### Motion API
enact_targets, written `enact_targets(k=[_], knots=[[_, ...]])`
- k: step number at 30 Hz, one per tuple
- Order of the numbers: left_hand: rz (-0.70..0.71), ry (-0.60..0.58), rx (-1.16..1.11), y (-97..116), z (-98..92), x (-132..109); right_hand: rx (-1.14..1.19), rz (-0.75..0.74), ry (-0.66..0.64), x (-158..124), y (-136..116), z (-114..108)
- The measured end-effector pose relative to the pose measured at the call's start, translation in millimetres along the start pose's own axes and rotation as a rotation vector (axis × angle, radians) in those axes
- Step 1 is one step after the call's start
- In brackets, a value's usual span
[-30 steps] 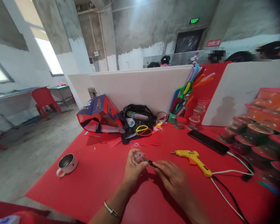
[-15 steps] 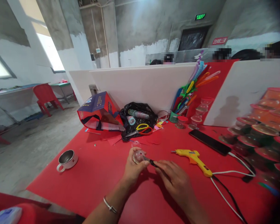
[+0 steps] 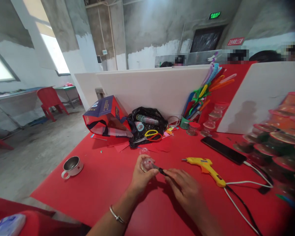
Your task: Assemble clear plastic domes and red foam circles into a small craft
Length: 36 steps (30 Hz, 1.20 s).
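Near the middle of the red table [image 3: 108, 190], my left hand [image 3: 140, 178] is wrapped round a small clear round plastic piece [image 3: 146, 164]. My right hand [image 3: 183, 185] is closed on a thin tool with a black handle [image 3: 163, 171]. The tool's grey tip meets the right side of the clear piece; what the tip is exactly is too small to tell. Just beyond my left fingers lies another clear, pinkish round piece [image 3: 144, 151]. A yellow glue gun [image 3: 206, 167] lies to the right of my right hand.
At the left stands a metal cup [image 3: 73, 166]. Behind are a red-blue bag [image 3: 105, 114], a black plastic bag [image 3: 147, 118], scissors [image 3: 151, 135] and a green holder [image 3: 184, 123]. A phone [image 3: 222, 150] with cables and stacked clear containers [image 3: 267, 149] are at the right.
The whole view has shifted slightly, with the table items appearing a little further right. Both hands keep the same hold on the clear piece and the tool.
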<state>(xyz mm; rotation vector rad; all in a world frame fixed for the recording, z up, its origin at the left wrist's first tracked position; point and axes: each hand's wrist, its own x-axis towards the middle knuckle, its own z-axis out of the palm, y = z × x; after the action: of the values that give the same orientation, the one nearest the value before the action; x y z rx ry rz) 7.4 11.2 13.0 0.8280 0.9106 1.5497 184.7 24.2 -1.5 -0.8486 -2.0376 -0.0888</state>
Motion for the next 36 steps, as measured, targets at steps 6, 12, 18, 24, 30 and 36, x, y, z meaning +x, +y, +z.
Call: enact_targets(k=[6,12,18,24,30,36], knots=[[-0.016,0.006,0.028,6.5,3.2,-1.0,0.004,0.0,-0.02,-0.3,1.0,-0.6],[-0.013,0.01,0.031,5.9,3.2,-1.4,-0.011,-0.001,-0.014,-0.5,1.2,-1.2],[0.01,-0.014,0.044,4.3,-0.1,-0.9,-0.002,0.013,-0.02,1.3,-0.5,-3.3],[0.025,-0.029,0.081,4.8,0.5,-0.5,0.007,0.017,-0.01,3.7,-2.3,-5.0],[0.026,-0.029,0.069,6.5,2.2,-1.2,0.005,0.021,0.001,4.5,-3.4,-5.9],[0.007,-0.016,0.045,8.1,2.3,-1.8,0.039,0.031,-0.03,3.5,-1.9,-6.4]])
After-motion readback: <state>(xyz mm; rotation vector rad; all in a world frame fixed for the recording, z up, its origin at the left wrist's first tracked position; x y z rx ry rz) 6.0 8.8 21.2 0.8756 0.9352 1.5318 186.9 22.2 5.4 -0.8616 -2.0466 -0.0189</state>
